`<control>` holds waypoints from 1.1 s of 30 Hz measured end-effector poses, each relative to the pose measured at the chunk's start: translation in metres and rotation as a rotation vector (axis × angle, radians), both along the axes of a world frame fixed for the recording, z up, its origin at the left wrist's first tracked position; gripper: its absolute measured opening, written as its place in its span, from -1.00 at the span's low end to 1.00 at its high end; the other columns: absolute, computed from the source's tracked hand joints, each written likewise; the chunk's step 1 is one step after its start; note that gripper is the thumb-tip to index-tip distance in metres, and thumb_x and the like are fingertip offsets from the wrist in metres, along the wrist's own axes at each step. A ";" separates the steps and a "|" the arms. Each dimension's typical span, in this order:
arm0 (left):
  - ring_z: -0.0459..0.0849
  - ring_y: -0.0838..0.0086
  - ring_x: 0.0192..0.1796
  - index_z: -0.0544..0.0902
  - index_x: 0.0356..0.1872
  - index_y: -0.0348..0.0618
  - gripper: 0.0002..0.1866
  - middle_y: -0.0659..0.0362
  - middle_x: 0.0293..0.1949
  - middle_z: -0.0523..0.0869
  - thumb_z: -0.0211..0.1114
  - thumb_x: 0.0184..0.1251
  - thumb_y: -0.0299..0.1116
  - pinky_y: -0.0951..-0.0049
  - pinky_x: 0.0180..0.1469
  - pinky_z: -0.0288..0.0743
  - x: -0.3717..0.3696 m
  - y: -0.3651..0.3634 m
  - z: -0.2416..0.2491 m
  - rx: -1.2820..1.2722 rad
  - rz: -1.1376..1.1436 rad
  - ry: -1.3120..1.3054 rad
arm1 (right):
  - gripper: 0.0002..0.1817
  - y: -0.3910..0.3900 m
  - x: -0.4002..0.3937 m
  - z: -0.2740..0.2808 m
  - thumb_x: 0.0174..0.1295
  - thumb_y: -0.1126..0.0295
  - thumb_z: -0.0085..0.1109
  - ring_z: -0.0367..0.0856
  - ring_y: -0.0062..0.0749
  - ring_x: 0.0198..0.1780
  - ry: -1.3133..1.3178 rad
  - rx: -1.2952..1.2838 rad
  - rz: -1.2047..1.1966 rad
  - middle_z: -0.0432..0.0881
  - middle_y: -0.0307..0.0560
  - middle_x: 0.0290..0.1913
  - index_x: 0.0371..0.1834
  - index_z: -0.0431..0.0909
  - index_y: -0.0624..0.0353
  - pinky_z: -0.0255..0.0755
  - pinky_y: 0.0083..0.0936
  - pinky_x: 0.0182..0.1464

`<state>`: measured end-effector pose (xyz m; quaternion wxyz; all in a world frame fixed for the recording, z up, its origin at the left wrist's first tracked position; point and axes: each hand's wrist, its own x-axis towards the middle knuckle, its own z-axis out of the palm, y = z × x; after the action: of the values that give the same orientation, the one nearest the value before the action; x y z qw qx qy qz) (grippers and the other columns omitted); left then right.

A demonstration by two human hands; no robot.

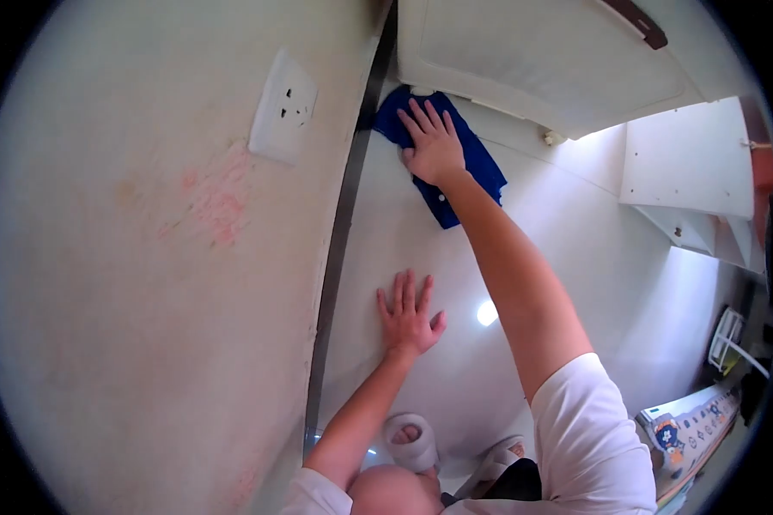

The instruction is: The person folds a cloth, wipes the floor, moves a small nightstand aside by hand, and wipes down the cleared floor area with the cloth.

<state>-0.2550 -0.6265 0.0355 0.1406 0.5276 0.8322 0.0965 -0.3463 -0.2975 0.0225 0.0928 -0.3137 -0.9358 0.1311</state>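
My right hand (435, 148) lies flat with spread fingers on a dark blue cloth (481, 163), pressing it against the pale tiled floor (464, 266). The cloth has small white dots near its lower edge and reaches the dark baseboard at the wall. Closer to me, my left hand (409, 319) rests palm down on the bare floor, fingers apart, holding nothing.
A wall (189, 326) with a white socket (285, 110) and pink marks rises on the left, edged by a dark baseboard (339, 232). A white cabinet on small feet (524, 51) stands ahead. White shelving (687, 163) and a patterned box (691, 429) are on the right. My slippers (410, 442) are below.
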 end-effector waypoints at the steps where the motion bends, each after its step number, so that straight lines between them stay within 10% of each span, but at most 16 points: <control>1: 0.14 -0.03 0.75 0.36 0.68 0.10 -0.08 -0.08 0.72 0.21 0.36 0.29 0.14 -0.49 0.66 -0.14 -0.001 0.002 -0.001 0.017 0.008 0.001 | -0.19 -0.003 -0.010 0.003 0.35 0.14 0.13 0.02 -0.15 0.81 -0.037 -0.002 -0.013 0.18 -0.11 0.79 0.72 0.30 -0.05 -0.17 0.02 0.79; 13: 0.07 -0.06 0.77 0.34 0.70 0.10 -0.09 -0.07 0.75 0.14 0.29 0.32 0.15 -0.51 0.66 -0.21 0.006 0.000 0.000 0.035 0.004 0.027 | -0.21 -0.058 0.063 0.015 0.25 0.15 0.17 0.09 -0.21 0.79 -0.013 -0.115 0.776 0.24 -0.29 0.77 0.67 0.42 -0.28 -0.16 0.12 0.80; 28: -0.05 0.08 0.81 0.27 0.74 0.23 -0.07 0.04 0.81 0.03 0.27 0.35 0.21 -0.37 0.73 -0.34 0.007 0.000 0.001 -0.100 0.038 -0.015 | -0.29 0.022 0.187 0.023 0.53 0.02 0.05 0.07 -0.11 0.79 -0.157 0.089 0.131 0.21 -0.16 0.78 0.74 0.29 -0.19 -0.15 0.05 0.78; 33: -0.06 0.11 0.82 0.21 0.77 0.26 -0.07 0.04 0.81 0.00 0.22 0.39 0.22 -0.38 0.73 -0.35 0.006 0.001 -0.003 -0.081 0.021 0.030 | -0.30 -0.061 0.215 0.041 0.50 0.03 0.09 0.11 -0.19 0.79 -0.187 -0.100 0.446 0.27 -0.22 0.76 0.72 0.34 -0.26 -0.15 0.09 0.79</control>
<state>-0.2490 -0.6254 0.0327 0.1481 0.5141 0.8430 0.0562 -0.1312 -0.3586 0.0638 -0.0411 -0.1143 -0.9788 0.1651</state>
